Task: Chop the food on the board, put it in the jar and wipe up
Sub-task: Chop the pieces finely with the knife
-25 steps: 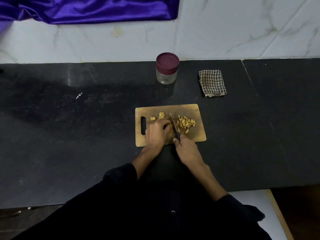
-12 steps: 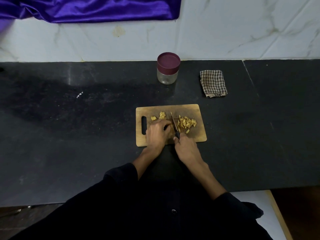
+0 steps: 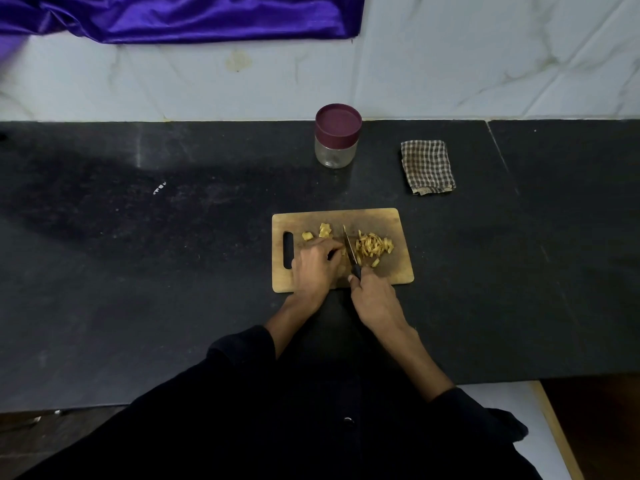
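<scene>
One jar (image 3: 336, 140) stands near the back of the dark counter (image 3: 138, 271), close to the tiled wall (image 3: 450, 64); its maroon lid (image 3: 338, 123) is on, and through the clear glass below the lid nothing can be seen inside. One wooden board (image 3: 381, 220) lies on the counter nearer the person, its handle slot on the left. On it the yellow food sits in two lots: a heap of chopped pieces (image 3: 374, 247) to the right of the blade, and two uncut chunks (image 3: 317, 233) to the left, just beyond the left hand. One knife (image 3: 350, 249) stands between them, its blade running away from the person and its tip pointing toward the jar. The right hand (image 3: 374, 299) grasps the knife's dark handle with the fingers wrapped round it, at the near edge of the board. The left hand (image 3: 317, 268) lies on the board just left of the blade, knuckles up and fingers curled down toward the food beside the knife; it seems to be pinning a piece there, though the piece itself is hidden under the fingertips. One folded checked cloth (image 3: 428, 167) lies on the counter to the right of the jar, well apart from the board. Both forearms come out of dark sleeves (image 3: 242, 348). One purple cloth (image 3: 180, 15) hangs over the wall at the top left.
</scene>
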